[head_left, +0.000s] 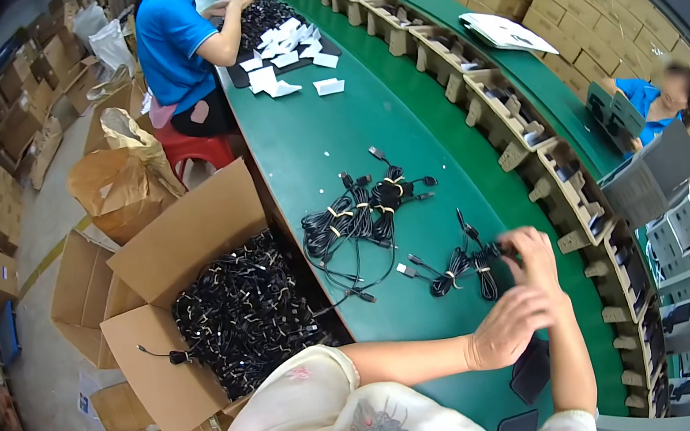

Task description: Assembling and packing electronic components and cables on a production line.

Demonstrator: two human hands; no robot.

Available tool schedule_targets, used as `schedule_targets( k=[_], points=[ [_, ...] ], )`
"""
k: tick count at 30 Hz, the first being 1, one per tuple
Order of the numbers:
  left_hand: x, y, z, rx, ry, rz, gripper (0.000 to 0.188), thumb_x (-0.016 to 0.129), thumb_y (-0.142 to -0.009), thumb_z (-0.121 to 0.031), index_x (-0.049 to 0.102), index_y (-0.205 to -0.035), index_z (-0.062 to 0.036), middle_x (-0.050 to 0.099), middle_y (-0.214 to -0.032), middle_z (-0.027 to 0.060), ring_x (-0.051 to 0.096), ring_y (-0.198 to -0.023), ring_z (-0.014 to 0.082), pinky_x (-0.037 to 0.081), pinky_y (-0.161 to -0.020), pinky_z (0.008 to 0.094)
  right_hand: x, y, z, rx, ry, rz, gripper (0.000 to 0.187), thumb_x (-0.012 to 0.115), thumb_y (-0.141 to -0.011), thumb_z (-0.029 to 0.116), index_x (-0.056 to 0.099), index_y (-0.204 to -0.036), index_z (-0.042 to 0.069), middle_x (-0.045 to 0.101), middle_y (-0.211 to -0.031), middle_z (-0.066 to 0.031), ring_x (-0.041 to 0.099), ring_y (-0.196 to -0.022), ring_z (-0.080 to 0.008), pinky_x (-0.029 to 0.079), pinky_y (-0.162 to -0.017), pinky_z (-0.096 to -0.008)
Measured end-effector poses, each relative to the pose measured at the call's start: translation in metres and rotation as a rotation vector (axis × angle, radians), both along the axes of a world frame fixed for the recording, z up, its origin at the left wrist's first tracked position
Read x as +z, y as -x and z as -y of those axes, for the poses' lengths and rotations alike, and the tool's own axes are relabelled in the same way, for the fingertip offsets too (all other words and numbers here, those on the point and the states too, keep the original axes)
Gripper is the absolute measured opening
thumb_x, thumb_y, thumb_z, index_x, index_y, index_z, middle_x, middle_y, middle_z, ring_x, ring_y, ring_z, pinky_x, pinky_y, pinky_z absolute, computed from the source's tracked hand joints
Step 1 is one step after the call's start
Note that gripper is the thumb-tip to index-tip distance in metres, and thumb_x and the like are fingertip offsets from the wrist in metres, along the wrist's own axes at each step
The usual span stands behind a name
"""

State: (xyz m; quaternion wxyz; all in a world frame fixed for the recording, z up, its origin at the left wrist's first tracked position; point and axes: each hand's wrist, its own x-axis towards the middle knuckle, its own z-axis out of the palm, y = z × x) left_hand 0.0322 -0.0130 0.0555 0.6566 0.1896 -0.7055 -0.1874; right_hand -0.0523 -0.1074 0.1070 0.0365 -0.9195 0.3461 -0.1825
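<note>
My right hand (534, 262) reaches over the green table, its fingertips closed on the end of a small bundle of black cables (454, 274). Rubber bands tie the coils, and several connector ends stick out. My left hand (511, 326) crosses in front of the right wrist, fingers loosely bent and apart, with nothing visible in it. Farther up the table lies a larger group of banded black cables (354, 218). Dark flat pieces (531, 371) lie below my hands, partly hidden by my arms.
At left stands an open carton (158, 368) full of black cables. A conveyor of cardboard trays (528, 126) runs along the table's right. A co-worker in blue (172, 45) sits at the far end beside cables and white slips (284, 46). Another person (658, 102) is across the line.
</note>
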Motion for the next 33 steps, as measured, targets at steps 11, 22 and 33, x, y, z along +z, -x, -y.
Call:
schedule_targets(
  k=[11, 22, 33],
  points=[
    [-0.030, -0.009, 0.040, 0.181, -0.564, 0.543, 0.044, 0.056, -0.084, -0.013, 0.042, -0.125, -0.0085, 0.058, -0.098, 0.0130, 0.059, -0.089, 0.0278, 0.043, -0.084, 0.0391, 0.018, 0.080, -0.053, -0.290, -0.740, 0.990, 0.025, 0.061, -0.076, -0.002, 0.048, -0.096, 0.005, 0.052, -0.087, -0.0012, 0.051, -0.082, -0.0101, 0.042, -0.069, -0.0225],
    [-0.038, 0.010, 0.023, -1.034, -1.372, -0.334, 0.029, 0.043, -0.095, -0.031, 0.055, -0.093, -0.0046, 0.053, -0.072, 0.0030, 0.046, -0.053, 0.0053, 0.034, -0.044, 0.0203, -0.016, 0.060, -0.061, -0.231, -0.112, 0.454, 0.027, 0.057, -0.081, 0.006, 0.050, -0.106, 0.004, 0.056, -0.095, -0.0095, 0.053, -0.086, -0.0192, 0.044, -0.081, -0.0346],
    [-0.036, 0.008, 0.026, -1.094, -1.353, 0.014, 0.030, 0.046, -0.094, -0.032, 0.051, -0.096, -0.0035, 0.050, -0.069, 0.0015, 0.043, -0.049, 0.0050, 0.032, -0.042, 0.0194, -0.020, 0.098, -0.086, -0.007, -0.075, -0.025, 0.034, 0.055, -0.080, 0.024, 0.054, -0.107, 0.003, 0.055, -0.084, -0.0122, 0.052, -0.079, -0.0295, 0.039, -0.079, -0.0419]
  ],
)
